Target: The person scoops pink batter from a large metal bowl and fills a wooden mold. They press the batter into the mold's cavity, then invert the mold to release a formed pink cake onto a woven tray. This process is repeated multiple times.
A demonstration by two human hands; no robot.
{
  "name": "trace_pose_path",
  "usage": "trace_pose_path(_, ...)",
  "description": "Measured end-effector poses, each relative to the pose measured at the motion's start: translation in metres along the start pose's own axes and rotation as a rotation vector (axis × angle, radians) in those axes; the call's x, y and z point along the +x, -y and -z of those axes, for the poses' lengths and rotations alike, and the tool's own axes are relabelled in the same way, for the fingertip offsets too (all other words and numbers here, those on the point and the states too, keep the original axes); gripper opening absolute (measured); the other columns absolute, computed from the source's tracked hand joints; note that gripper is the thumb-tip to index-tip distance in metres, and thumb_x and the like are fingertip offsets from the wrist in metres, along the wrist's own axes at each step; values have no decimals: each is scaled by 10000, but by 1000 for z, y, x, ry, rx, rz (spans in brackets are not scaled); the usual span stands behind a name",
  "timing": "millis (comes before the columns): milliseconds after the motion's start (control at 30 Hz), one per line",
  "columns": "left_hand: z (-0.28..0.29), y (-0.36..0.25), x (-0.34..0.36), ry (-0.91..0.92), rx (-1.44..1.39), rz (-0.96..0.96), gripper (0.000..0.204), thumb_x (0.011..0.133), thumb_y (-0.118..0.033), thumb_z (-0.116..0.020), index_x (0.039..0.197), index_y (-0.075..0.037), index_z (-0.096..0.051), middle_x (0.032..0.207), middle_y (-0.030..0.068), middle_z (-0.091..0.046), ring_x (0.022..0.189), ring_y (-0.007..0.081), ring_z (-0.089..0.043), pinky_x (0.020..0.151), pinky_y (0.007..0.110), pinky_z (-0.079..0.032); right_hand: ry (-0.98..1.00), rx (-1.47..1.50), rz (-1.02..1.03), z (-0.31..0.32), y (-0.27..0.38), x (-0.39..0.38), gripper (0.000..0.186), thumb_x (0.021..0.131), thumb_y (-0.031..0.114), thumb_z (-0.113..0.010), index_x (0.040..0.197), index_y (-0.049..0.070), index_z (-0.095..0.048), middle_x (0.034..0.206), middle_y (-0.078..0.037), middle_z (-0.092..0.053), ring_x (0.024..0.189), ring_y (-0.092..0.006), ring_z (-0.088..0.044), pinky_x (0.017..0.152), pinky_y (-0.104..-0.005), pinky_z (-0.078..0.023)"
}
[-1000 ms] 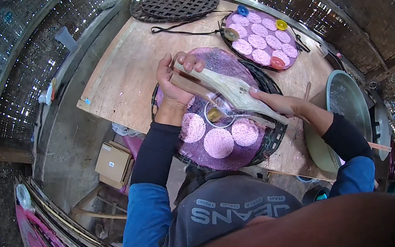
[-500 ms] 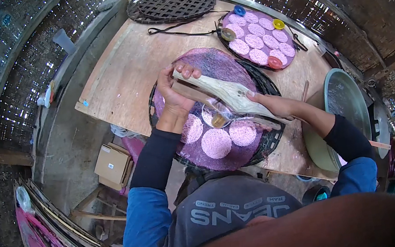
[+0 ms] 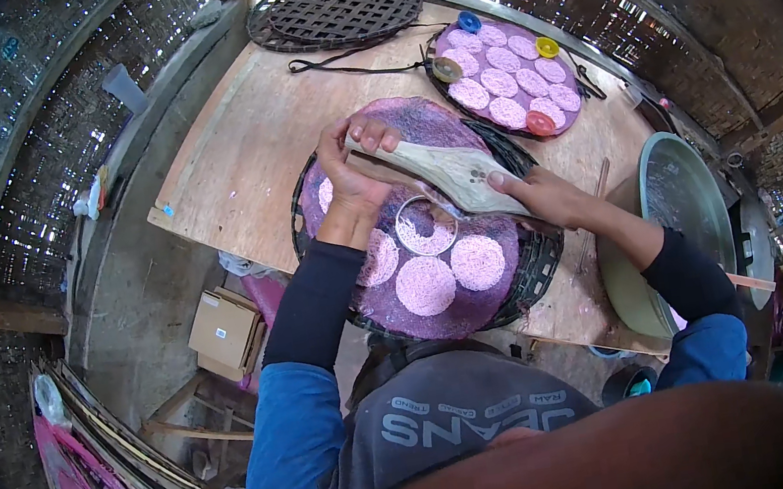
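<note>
Both my hands hold a pale wooden hand press (image 3: 446, 167), long and narrow at the left, broader at the right, with small dark holes. My left hand (image 3: 355, 164) wraps its fingers round the narrow end. My right hand (image 3: 545, 195) grips the broad end, thumb on top. Below it, a thin ring (image 3: 430, 252) encircles a partly filled patch of pinkish strands on purple cloth (image 3: 391, 310). Flat round pink discs (image 3: 426, 286) lie beside the ring. The cloth covers a round black woven tray (image 3: 543, 268). The press hides part of the cloth.
At the back right, another tray (image 3: 515, 57) bears several pink discs and coloured rings (image 3: 547, 47). An empty black lattice tray (image 3: 338, 7) lies at the back of the wooden table (image 3: 221, 168). A large green basin (image 3: 628, 286) stands at the right, and cardboard boxes (image 3: 223, 330) are below left.
The press's broad end has moved up and left with my right hand. The ring shows more fully, and the amber piece seen inside it is out of sight. The view has shifted slightly.
</note>
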State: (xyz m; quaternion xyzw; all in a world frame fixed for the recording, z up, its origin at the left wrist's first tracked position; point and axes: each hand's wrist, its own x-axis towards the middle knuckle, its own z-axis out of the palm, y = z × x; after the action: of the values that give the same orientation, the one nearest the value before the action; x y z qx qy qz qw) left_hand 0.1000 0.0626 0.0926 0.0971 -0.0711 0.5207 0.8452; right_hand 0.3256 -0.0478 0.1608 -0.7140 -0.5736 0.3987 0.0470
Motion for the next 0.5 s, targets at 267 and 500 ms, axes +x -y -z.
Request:
trace_pose_path(267,0,-34,-9,15,79,-30,268,819,-291,-453,606,-133,-412,547,21,-401,609,202,-432,599,314,-390,-18,-44,57,-26,21,7,910,724,778,-355,572,-85,-601,467,-147,-506,506,-260,-557,552,-419,-436)
trace_pose_path(500,-4,-8,-24,-135,36,-82,248,808,-265,-477,615,-143,-380,541,-6,-358,582,170,-395,597,300,-372,-24,-74,27,-21,12,-4,910,752,759,-332,571,-93,-596,459,-157,-496,496,-249,-546,565,-411,-441)
